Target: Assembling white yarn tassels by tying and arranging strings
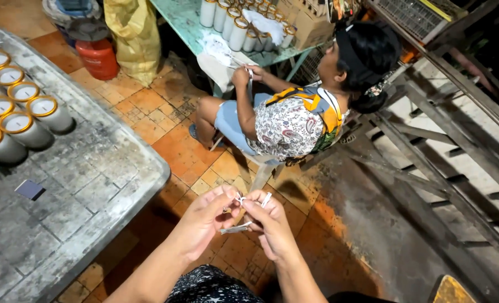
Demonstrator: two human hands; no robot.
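Basically, both hands were pinched shut on a small bundle of thin white wick strips with metal tabs, held in the air over the orange tiled floor, just off the corner of the grey weathered table. Left hand had thumb and forefinger closed on the upper ends; right hand gripped from the other side, one loose strip poking out below between them. I judged the strips feather-light, limp and easy to drop or tangle, so a fingertip pinch near the stiffer tab end looked best, not mid-length. On the table stood rows of white cylindrical candles with gold rims and a small dark flat card. Across from me, a seated person in a patterned shirt worked at a green table.
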